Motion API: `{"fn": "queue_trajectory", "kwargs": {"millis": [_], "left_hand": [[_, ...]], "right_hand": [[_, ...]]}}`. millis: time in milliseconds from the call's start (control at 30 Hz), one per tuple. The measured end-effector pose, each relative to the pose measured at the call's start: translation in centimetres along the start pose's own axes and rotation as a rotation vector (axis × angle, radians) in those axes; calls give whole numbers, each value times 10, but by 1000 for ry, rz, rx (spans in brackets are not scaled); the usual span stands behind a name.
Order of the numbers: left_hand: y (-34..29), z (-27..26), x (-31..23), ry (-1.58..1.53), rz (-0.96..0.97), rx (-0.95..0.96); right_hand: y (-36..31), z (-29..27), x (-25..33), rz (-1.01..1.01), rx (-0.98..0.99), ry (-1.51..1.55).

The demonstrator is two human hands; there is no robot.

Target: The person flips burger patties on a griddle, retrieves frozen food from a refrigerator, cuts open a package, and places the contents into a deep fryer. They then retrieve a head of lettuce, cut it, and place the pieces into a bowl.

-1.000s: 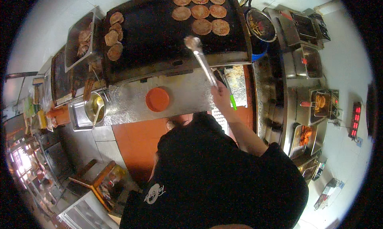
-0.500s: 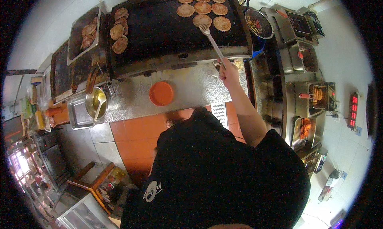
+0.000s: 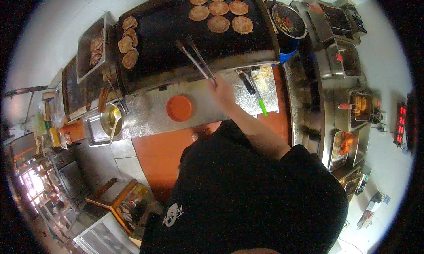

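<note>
My right hand (image 3: 222,95) is closed round the handle end of metal tongs (image 3: 198,64). The tongs reach over the dark griddle (image 3: 163,37), their tips apart with nothing between them. Several browned patties (image 3: 218,7) lie in rows at the griddle's far right. More cooked patties (image 3: 126,44) overlap along its left edge. Beside my black shirt, a small skin-coloured patch (image 3: 194,137) may be part of my left hand; its fingers cannot be made out. An orange round dish (image 3: 179,108) sits on the steel ledge in front of the griddle.
A deep metal pan (image 3: 81,55) with patties stands left of the griddle. Near it are a pot with a ladle (image 3: 112,121) and a steel tray (image 3: 95,130). A green-handled tool (image 3: 263,107) lies at the ledge's right. A frying pan (image 3: 289,22) and fryer baskets line the right.
My right hand and the tongs have moved left, away from the patties at the right. The tongs' tips now show spread apart. The green-handled tool has come into sight.
</note>
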State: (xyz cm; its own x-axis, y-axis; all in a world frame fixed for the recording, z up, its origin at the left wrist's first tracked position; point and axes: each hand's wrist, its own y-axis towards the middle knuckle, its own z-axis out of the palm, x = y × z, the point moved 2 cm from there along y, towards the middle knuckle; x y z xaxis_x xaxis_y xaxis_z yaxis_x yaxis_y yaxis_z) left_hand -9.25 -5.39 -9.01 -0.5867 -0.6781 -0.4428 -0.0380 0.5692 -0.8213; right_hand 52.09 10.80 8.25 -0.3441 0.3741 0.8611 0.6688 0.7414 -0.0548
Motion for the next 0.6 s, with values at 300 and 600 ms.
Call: {"fn": "queue_trajectory", "kwargs": {"millis": [300, 600], "left_hand": [[-8, -5, -10, 81, -28, 58], [-10, 9, -22, 95, -48, 79]], "right_hand": [[-14, 15, -46, -136, -161, 182], [61, -63, -233, -399, -68, 11]]}}
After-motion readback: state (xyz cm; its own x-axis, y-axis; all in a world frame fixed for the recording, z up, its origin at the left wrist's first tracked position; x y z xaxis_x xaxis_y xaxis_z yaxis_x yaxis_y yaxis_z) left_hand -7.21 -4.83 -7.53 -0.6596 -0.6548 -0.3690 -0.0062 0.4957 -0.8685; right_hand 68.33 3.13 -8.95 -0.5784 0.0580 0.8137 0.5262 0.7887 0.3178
